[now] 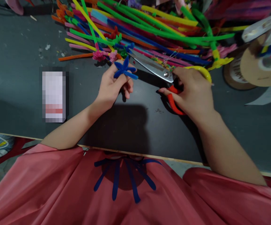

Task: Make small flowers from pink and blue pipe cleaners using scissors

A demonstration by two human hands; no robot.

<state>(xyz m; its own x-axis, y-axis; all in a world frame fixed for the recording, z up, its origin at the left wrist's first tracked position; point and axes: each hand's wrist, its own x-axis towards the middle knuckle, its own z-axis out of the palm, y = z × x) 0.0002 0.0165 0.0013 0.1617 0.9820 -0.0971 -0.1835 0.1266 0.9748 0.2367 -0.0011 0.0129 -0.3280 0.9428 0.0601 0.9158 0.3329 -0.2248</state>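
Observation:
My left hand (pixel 113 86) is closed around a small blue pipe-cleaner flower (pixel 125 69), held up above the dark table (pixel 20 103). My right hand (pixel 191 90) grips scissors (pixel 154 66) with red and yellow handles; the metal blades lie closed on the table and point left toward the flower. Several cut blue pipe-cleaner pieces (pixel 126 178) lie on my pink lap.
A big heap of coloured pipe cleaners (pixel 149 28) covers the far side of the table, with small finished flowers (pixel 104 55) at its near edge. Ribbon spools (pixel 259 59) stand at the right. A blurred white rectangle (pixel 53 95) lies at the left.

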